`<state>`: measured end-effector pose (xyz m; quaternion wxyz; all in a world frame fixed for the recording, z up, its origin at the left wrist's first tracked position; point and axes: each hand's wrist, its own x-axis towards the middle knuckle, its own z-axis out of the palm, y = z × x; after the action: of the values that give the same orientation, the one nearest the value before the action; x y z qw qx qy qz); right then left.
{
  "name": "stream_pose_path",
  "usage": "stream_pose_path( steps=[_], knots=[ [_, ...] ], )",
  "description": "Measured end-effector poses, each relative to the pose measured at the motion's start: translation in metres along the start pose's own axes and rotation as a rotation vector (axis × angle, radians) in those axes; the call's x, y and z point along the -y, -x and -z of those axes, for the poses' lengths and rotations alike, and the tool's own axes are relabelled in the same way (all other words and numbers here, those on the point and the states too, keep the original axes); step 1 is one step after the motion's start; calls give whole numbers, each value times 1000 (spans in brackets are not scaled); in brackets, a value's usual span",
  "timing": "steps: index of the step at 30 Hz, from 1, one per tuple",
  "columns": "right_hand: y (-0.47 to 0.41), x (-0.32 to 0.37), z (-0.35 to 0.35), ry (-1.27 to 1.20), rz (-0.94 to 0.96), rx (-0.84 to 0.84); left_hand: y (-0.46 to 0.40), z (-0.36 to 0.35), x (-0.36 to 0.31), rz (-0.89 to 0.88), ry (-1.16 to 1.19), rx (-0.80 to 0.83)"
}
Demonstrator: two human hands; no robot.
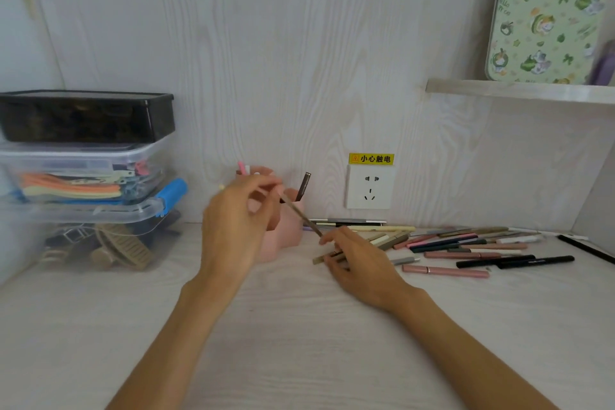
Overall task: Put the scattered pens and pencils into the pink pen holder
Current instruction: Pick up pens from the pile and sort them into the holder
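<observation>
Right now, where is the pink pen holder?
In the head view, the pink pen holder stands on the desk against the back wall, left of the wall socket, partly hidden behind the left hand.

The pink pen holder (283, 236) is standing upright on the bench near the back wall, partly hidden behind a hand. A pink pen (242, 168) is poking up at its 11 o'clock side and a dark brown pen (303, 187) is leaning out at its 1 o'clock side. A slim brown pencil (301, 216) is hanging tilted just in front of the holder's rim. The scattered pens and pencils (466, 245), pink, black, beige and grey, are lying flat at the holder's 3 o'clock, mostly pointing sideways.
</observation>
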<state>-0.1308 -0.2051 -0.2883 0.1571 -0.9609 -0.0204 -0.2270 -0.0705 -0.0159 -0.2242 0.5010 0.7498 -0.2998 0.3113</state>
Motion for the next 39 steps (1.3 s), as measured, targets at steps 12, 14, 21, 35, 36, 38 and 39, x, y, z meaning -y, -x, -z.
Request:
stream_pose_path(
  steps=[12,14,21,35,36,38,39],
  knots=[
    [-2,4,2,127,130,-20,-18,42,9,-220,-42,-612],
    [-1,5,3,161,164,-46,-19,38,14,-173,-68,-535],
    [-1,19,11,205,210,-374,-18,27,28,-186,-252,-406],
    [-5,9,42,-748,-295,-899,16,-33,5,-348,-126,97],
    [-5,8,43,-783,-307,-926,24,-44,4,-300,-108,273],
    [-5,6,45,-854,-336,-977,41,-64,11,-279,-164,589],
    [-4,4,47,-888,-355,-999,47,-72,14,-315,-229,692]
  ],
)
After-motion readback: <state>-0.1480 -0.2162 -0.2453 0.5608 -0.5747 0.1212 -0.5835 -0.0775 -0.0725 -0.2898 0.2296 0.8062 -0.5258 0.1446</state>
